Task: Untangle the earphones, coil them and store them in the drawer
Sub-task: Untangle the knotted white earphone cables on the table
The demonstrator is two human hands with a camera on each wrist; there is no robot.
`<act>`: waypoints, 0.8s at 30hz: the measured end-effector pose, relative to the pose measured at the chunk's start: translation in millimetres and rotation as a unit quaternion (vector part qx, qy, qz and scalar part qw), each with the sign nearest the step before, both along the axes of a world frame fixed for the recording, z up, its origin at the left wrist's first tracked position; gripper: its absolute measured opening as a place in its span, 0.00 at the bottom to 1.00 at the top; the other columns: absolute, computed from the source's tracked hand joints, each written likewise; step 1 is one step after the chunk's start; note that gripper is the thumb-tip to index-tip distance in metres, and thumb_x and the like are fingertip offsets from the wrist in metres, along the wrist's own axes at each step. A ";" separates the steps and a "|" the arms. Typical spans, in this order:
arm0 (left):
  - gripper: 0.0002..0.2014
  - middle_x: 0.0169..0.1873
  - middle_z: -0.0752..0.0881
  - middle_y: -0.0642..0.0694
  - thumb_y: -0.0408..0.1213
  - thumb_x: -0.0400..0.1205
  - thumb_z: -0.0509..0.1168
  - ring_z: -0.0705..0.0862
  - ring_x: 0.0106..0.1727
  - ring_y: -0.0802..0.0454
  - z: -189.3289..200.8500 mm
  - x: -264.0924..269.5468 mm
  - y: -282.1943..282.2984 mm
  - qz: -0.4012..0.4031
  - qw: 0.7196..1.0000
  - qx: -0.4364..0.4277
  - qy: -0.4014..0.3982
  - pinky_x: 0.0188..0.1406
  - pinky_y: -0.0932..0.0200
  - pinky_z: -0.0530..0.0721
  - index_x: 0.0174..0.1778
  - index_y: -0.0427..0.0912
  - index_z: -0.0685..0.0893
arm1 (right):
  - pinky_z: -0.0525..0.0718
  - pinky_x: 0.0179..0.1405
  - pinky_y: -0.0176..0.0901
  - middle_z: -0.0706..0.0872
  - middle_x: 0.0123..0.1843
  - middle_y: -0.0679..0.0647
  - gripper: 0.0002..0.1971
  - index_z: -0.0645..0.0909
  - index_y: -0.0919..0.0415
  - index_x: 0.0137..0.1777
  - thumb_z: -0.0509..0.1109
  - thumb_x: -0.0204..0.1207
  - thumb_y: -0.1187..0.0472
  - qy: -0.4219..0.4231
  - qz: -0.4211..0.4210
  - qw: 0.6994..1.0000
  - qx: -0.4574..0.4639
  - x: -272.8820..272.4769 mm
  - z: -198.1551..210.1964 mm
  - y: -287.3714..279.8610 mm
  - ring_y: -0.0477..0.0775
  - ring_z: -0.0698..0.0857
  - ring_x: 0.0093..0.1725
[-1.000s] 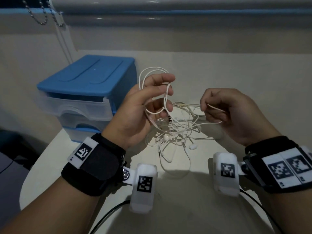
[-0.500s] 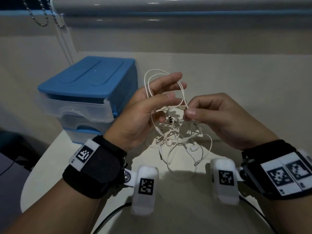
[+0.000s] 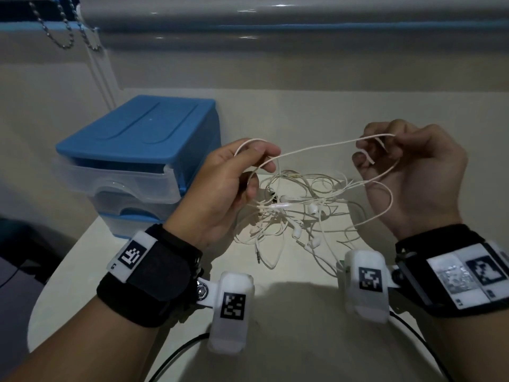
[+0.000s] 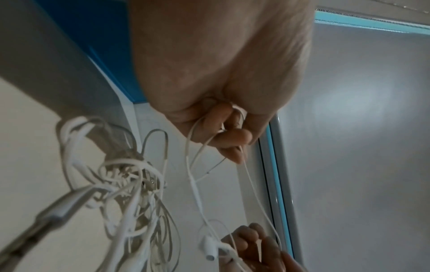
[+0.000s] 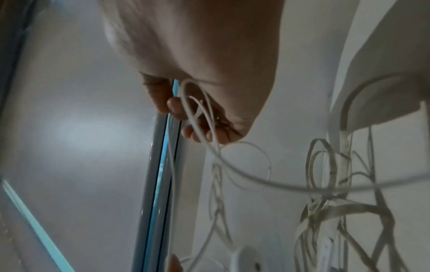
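A tangle of white earphones (image 3: pixel 300 213) lies and hangs over the white table (image 3: pixel 289 321) between my hands. My left hand (image 3: pixel 234 175) pinches a loop of the cable (image 4: pixel 235 128) between thumb and curled fingers. My right hand (image 3: pixel 399 161) grips another loop of the same cable (image 5: pixel 197 114) with curled fingers, held up at the right. One strand (image 3: pixel 316 147) stretches between the two hands above the knot. Earbuds (image 3: pixel 312 245) and jack plugs (image 3: pixel 258 256) dangle near the table. The blue drawer unit (image 3: pixel 143 161) stands at the left, its clear top drawer (image 3: pixel 115 180) closed.
A wall and window ledge (image 3: pixel 275 64) run behind the table. A bead chain (image 3: pixel 66 31) and blind cords hang at the back left. Black cables (image 3: pixel 176 354) trail from the wrist cameras over the table's near edge. The table's left edge drops off beside the drawers.
My right hand has moved right and up, away from the left hand, drawing a cable strand out of the tangle. The left hand's fingers have curled round its loop.
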State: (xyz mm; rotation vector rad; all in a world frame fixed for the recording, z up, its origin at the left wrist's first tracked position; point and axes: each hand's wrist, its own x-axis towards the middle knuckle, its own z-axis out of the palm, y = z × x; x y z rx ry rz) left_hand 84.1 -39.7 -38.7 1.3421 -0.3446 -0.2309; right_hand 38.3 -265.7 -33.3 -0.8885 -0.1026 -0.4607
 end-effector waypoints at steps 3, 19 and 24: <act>0.14 0.37 0.86 0.47 0.37 0.92 0.57 0.74 0.23 0.57 0.1 -0.2 0.2 -0.002 1.000 -0.016 0.006 0.19 0.60 0.52 0.57 0.35 0.87 | 0.78 0.52 0.45 0.88 0.47 0.60 0.06 0.66 0.58 0.30 0.61 0.63 0.59 -0.003 0.002 0.999 0.040 -3.4 1.2 -4.8 0.58 0.85 0.52; 0.24 0.45 0.89 0.40 0.51 0.93 0.50 0.89 0.32 0.54 1.1 1.6 5.5 -0.025 0.997 -0.068 0.035 0.12 0.69 0.55 0.61 0.38 0.86 | 0.51 0.21 0.43 0.56 0.20 0.47 0.11 0.63 0.54 0.31 0.60 0.74 0.62 0.084 -0.064 0.994 -0.026 0.7 0.3 -11.3 0.48 0.50 0.19; 0.23 0.46 0.87 0.39 0.48 0.93 0.49 0.86 0.33 0.53 0.7 3.4 5.7 -0.036 0.994 -0.099 0.016 0.13 0.69 0.57 0.62 0.37 0.85 | 0.62 0.17 0.38 0.70 0.25 0.49 0.14 0.69 0.56 0.31 0.61 0.80 0.64 0.135 -0.081 0.980 -0.120 6.2 -2.3 -7.1 0.47 0.65 0.20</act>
